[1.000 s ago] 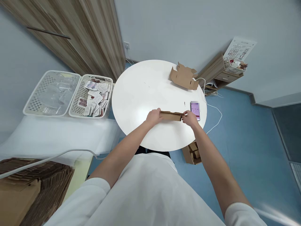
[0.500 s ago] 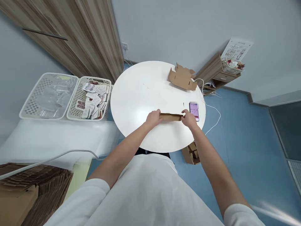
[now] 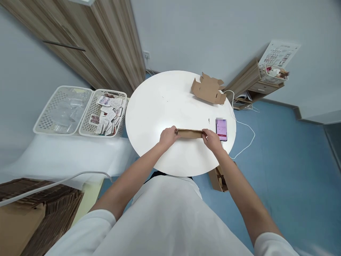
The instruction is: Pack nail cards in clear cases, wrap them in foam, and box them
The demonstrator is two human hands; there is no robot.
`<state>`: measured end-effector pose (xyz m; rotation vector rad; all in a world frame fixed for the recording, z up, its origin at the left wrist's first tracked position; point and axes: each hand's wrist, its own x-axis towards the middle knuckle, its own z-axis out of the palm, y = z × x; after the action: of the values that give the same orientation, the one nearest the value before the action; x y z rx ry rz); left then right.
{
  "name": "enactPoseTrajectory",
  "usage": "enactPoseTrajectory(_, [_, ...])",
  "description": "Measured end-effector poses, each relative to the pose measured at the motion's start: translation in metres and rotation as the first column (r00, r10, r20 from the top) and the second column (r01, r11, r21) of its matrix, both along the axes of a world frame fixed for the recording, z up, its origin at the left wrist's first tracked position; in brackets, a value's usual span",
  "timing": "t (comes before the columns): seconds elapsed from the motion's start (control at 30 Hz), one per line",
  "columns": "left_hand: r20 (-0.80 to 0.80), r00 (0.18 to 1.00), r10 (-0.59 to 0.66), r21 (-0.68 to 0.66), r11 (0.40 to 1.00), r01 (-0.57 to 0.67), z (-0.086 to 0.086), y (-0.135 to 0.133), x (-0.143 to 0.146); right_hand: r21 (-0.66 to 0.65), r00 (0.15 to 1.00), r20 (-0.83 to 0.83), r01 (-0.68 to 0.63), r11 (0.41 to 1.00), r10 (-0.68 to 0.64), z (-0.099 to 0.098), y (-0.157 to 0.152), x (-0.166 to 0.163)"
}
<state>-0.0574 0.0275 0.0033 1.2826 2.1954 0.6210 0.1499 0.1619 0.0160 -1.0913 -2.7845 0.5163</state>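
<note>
Between my two hands is a narrow brown cardboard box, held over the near half of the round white table. My left hand grips its left end, with the thumb and fingers closed at the corner. At the opposite end my right hand has its fingers bent round the cardboard. How the far side and underside of the box are folded is hidden from me. A phone with a pink screen lies just right of my right hand. Toward the table's far edge rests a partly folded cardboard blank.
To the left, one white basket holds printed cards and another basket holds clear plastic pieces. Stacked flat cardboard fills the lower left. A carton stands on the floor below the table. A white cable hangs at the right.
My hands and the box have shifted slightly left, and the box's long side now faces me more evenly. The whole view has turned a little.
</note>
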Motion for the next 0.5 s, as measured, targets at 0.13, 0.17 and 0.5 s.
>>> enactPoseTrajectory(0.13, [0.049,0.994,0.096,0.068,0.993,-0.1,0.0,0.0,0.0,-0.144,0.985,-0.174,-0.027,0.989,0.002,-0.007,0.005,0.001])
enactPoseTrajectory(0.17, [0.082,0.989,0.121,0.072,0.989,-0.127,0.0,0.0,0.0,-0.168,0.98,-0.198,-0.03,0.985,-0.004,-0.009,0.006,0.001])
enactPoseTrajectory(0.5, [0.199,0.966,0.167,0.003,0.985,-0.171,0.001,0.007,-0.003,-0.241,0.97,-0.24,-0.099,0.966,0.04,-0.013,0.021,-0.002])
